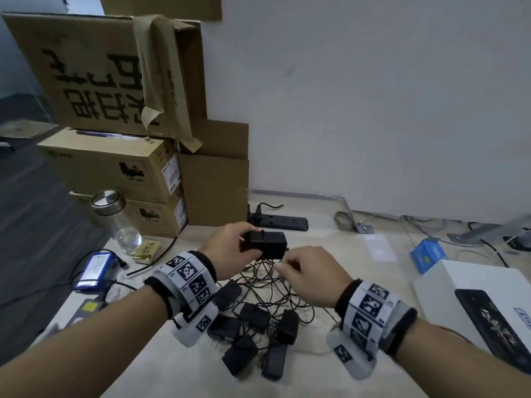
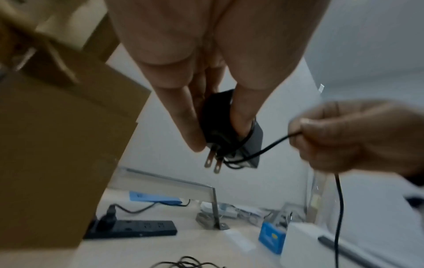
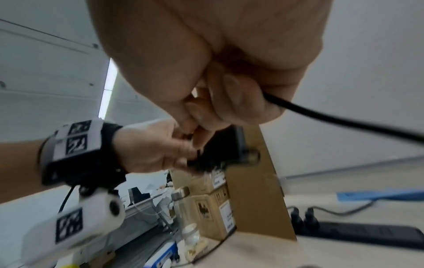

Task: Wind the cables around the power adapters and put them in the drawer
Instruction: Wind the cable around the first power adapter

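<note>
My left hand (image 1: 230, 248) grips a black power adapter (image 1: 265, 245) above the desk; in the left wrist view the adapter (image 2: 231, 130) shows two metal prongs pointing down and a few turns of cable around it. My right hand (image 1: 309, 271) pinches that adapter's thin black cable (image 2: 270, 146) just right of it; the cable (image 3: 332, 116) runs out past my fingers in the right wrist view. Below my hands lies a tangled pile of several more black adapters (image 1: 253, 334) with their cables (image 1: 270, 282). No drawer is in view.
Stacked cardboard boxes (image 1: 115, 168) stand at the back left, with a glass jar (image 1: 117, 222) in front. A black power strip (image 1: 278, 222) lies by the wall. A blue box (image 1: 428, 254) and a white box (image 1: 474, 300) sit on the right, a blue device (image 1: 96, 271) on the left.
</note>
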